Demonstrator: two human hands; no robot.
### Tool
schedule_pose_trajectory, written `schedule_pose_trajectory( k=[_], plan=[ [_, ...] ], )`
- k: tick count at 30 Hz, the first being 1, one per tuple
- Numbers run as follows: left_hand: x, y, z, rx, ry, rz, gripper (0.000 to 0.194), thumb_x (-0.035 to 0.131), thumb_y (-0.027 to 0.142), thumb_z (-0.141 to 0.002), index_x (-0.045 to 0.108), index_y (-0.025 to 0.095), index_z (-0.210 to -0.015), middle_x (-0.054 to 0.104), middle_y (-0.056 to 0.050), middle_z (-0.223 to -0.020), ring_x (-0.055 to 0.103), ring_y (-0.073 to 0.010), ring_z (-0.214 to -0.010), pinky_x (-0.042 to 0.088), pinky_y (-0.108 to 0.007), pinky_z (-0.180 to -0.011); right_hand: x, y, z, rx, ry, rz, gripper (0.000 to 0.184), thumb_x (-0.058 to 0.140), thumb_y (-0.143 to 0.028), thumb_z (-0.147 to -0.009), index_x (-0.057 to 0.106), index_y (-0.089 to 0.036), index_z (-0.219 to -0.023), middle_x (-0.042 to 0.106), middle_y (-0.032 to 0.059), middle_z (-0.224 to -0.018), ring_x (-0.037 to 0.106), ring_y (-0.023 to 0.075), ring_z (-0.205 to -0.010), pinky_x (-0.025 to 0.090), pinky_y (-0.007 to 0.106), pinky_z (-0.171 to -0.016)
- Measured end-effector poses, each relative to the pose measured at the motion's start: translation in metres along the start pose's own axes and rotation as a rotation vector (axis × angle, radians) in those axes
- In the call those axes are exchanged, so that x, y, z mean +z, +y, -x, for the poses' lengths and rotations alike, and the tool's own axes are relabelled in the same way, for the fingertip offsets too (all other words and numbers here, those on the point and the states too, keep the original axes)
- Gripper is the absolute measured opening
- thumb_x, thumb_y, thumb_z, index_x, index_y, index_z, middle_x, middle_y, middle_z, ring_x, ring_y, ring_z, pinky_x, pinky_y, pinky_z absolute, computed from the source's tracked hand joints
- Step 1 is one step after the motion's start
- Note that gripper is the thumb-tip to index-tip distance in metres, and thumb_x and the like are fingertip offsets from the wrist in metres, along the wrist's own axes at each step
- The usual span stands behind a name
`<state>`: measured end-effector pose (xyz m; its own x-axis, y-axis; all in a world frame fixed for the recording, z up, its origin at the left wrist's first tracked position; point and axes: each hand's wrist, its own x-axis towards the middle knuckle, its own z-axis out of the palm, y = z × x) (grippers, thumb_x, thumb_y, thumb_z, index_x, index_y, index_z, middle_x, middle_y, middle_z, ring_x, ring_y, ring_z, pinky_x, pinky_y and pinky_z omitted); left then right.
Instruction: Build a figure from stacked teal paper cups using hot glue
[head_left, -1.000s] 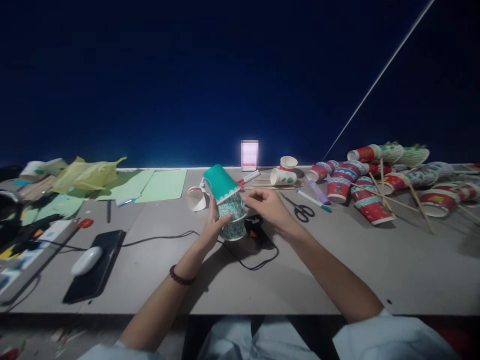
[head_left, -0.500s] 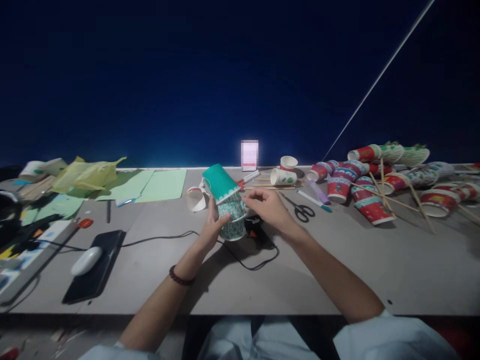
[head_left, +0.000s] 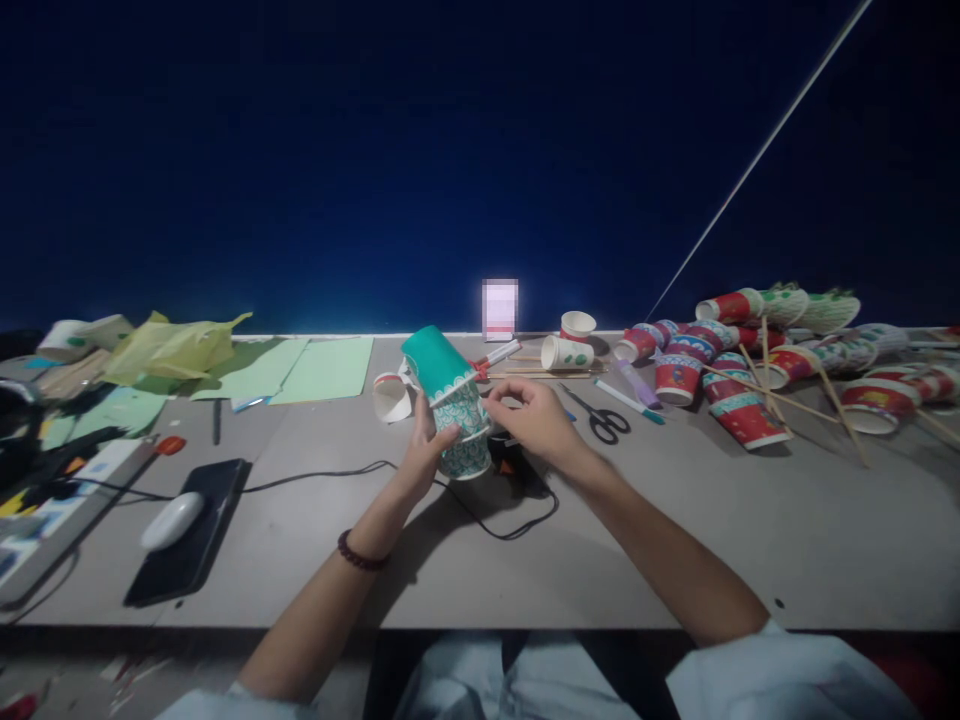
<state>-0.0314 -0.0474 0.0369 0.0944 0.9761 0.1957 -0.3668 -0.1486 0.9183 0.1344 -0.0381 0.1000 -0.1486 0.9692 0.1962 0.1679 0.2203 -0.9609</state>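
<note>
My left hand (head_left: 426, 445) grips a joined pair of teal paper cups (head_left: 450, 395) held above the table, the plain teal one tilted up to the left, the patterned one below. My right hand (head_left: 529, 418) is closed in a pinch against the right side of the cups where their rims meet; what it pinches is too small to make out. Just behind and under the cups lies a black tool with an orange part (head_left: 514, 462), its cable (head_left: 330, 473) running left across the table (head_left: 750, 540).
Scissors (head_left: 604, 420), a marker (head_left: 496, 354), a white cut cup (head_left: 393, 396) and two cups (head_left: 566, 352) lie behind my hands. A heap of red cups with sticks (head_left: 750, 385) fills the right. Green paper sheets (head_left: 315, 370), a phone (head_left: 187, 530) and an earbud case (head_left: 173, 519) lie left.
The cups have tipped slightly further left and my right hand has shifted a little down and left against them. Nothing else moved.
</note>
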Motion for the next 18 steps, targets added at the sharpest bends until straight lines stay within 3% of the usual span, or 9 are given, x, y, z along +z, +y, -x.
schedule_pose_trajectory(
  k=[18],
  plan=[
    [-0.0009,-0.0033,-0.0002,0.003,-0.011,0.016,0.081,0.073,0.043,-0.072,0.032,0.026,-0.140,0.051,-0.009,-0.137,0.050,-0.0295,-0.125,0.042,-0.041,-0.103,0.0008,-0.0017,0.0020,-0.022,0.023,0.026,0.013,0.060,-0.028,-0.074,0.056,-0.018,-0.066,0.059,0.0003,-0.072,0.054,0.0120,-0.066,0.045,0.025,-0.059]
  ],
)
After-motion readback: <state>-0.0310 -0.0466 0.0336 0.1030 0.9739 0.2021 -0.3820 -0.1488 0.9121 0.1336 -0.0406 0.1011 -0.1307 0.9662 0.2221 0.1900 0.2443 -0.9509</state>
